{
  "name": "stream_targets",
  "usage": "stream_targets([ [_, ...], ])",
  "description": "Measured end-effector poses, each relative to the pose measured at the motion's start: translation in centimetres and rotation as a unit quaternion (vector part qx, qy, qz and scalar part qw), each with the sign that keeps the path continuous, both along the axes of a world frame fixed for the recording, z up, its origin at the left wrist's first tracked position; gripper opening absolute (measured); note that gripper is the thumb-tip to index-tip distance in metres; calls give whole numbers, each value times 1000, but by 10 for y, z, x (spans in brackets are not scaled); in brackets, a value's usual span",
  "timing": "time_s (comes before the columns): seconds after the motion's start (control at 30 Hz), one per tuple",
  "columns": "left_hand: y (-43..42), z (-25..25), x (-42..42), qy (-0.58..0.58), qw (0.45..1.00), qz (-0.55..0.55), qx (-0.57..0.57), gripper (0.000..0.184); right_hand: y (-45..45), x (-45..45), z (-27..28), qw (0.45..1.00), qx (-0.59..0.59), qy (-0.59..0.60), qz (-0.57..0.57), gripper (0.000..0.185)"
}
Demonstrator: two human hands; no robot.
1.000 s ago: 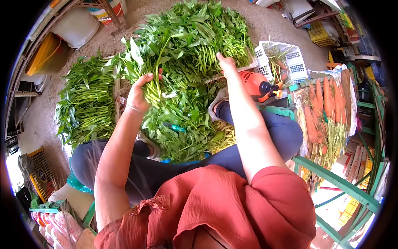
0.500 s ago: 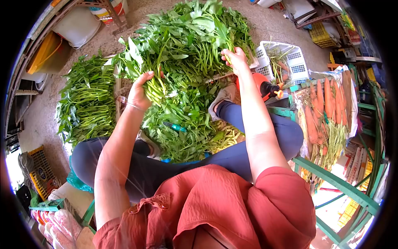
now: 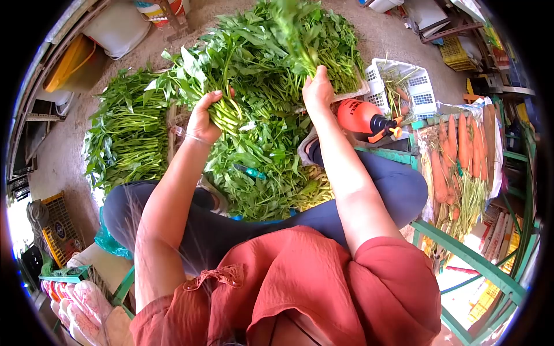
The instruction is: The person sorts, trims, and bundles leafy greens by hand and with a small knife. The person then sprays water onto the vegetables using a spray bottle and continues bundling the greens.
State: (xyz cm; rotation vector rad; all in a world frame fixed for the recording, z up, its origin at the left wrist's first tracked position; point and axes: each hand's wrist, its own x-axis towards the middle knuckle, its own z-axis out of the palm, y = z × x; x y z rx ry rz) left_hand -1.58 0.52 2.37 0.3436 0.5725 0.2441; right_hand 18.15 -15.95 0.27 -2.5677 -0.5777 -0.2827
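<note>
the right hand (image 3: 318, 92) is wrapped around the stems of a blurred green leafy bunch (image 3: 295, 40), its long axis pointed toward eleven o'clock. in the left hand (image 3: 203, 118), a thick bundle of pale-stemmed green leaves (image 3: 228, 115) is clasped at almost nine o'clock from the right, its stem ends aimed toward five. beyond both hands, a broad heap of leafy greens (image 3: 254, 46) is spread toward twelve.

A rough grey-brown floor (image 3: 398, 43) runs past a rust-edged metal rack (image 3: 53, 52) along the left side. At the right stands a green metal frame (image 3: 470, 257), and white light (image 3: 20, 225) glares at the far left and lower right.
</note>
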Motion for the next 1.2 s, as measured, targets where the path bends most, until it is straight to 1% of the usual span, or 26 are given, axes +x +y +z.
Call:
stream_targets([
  [0.03, 0, 0, 0, -6, 1000, 2, -5, 19, -1, 0, -1, 999, 35, -13, 27, 28],
  [0.07, 1, -2, -2, -11, 1000, 6, -11, 20, 1, 0, -3, 999, 36, -13, 32, 28],
  [0.13, 1, -3, -3, -16, 1000, 9, -24, 21, 3, -14, 11, 987, 93, -106, 78, 31],
  [0.2, -2, 0, -2, -18, 999, 1, -31, 21, 9, -30, 19, 988, 105, -75, 88, 33],
  [0.23, -4, -3, -1, -23, 1000, 9, -17, 39, 13, -40, 23, 987, 118, -60, 93, 33],
  [0.27, -6, -7, -1, -12, 1000, 2, 1, 44, 17, -51, 27, 986, 131, -42, 99, 34],
  [0.33, -10, 3, 2, -105, 993, -39, -30, 48, 23, -75, 32, 976, 157, -48, 140, 32],
  [0.37, -9, 3, 3, -112, 992, -49, -31, 46, 25, -87, 33, 974, 156, -43, 162, 32],
  [0.4, -12, 6, 5, -89, 995, -25, -37, 41, 25, -98, 34, 970, 154, -38, 183, 33],
  [0.47, -10, 10, 6, -106, 993, -15, -58, 30, 26, -111, 25, 953, 145, -77, 254, 36],
  [0.5, -7, 8, 8, -100, 992, 0, -72, 25, 25, -119, 27, 954, 131, -57, 263, 38],
  [0.53, -6, 7, 8, -86, 994, 7, -73, 25, 24, -127, 30, 955, 117, -38, 271, 40],
  [0.6, -3, 5, 4, -100, 992, -31, -76, 24, 21, -131, 36, 953, 94, -3, 289, 44],
  [0.67, 3, -10, 3, -69, 995, 4, -66, 24, 21, -133, 35, 936, 135, 33, 322, 45],
  [0.7, 5, -8, 2, -75, 995, -3, -70, 23, 21, -135, 39, 929, 154, 27, 335, 39],
  [0.73, 6, -4, 0, -81, 994, -9, -74, 23, 21, -134, 39, 930, 155, 29, 333, 39],
  [0.8, 6, -4, 0, -61, 997, 9, -55, 22, 22, -128, 39, 916, 183, 181, 309, 35],
  [0.83, 5, 1, -1, -66, 996, 7, -56, 21, 19, -121, 49, 860, 211, 392, 248, 34],
  [0.87, 3, 5, -2, -71, 996, 4, -58, 21, 22, -116, 58, 870, 235, 366, 234, 34],
  [0.93, 3, 6, -4, -88, 995, -12, -53, 19, 28, -112, 56, 914, 184, 273, 236, 31],
  [0.97, 2, 6, -3, -85, 995, -10, -48, 18, 31, -112, 56, 922, 188, 241, 236, 27],
  [1.0, 1, 6, -2, -83, 996, -7, -43, 17, 33, -112, 54, 922, 188, 241, 236, 27],
  [1.07, 1, 6, -1, -80, 996, -3, -37, 16, 35, -112, 44, 882, 293, 325, 177, 22],
  [1.1, 2, 8, 0, -77, 997, 13, -29, 16, 36, -112, 44, 879, 312, 318, 168, 21],
  [1.13, 3, 10, 1, -74, 997, 28, -21, 16, 30, -116, 50, 904, 282, 290, 140, 18],
  [1.2, 8, 15, 2, -79, 996, 28, -37, 19, 18, -122, 38, 932, 205, 282, 102, 14],
])
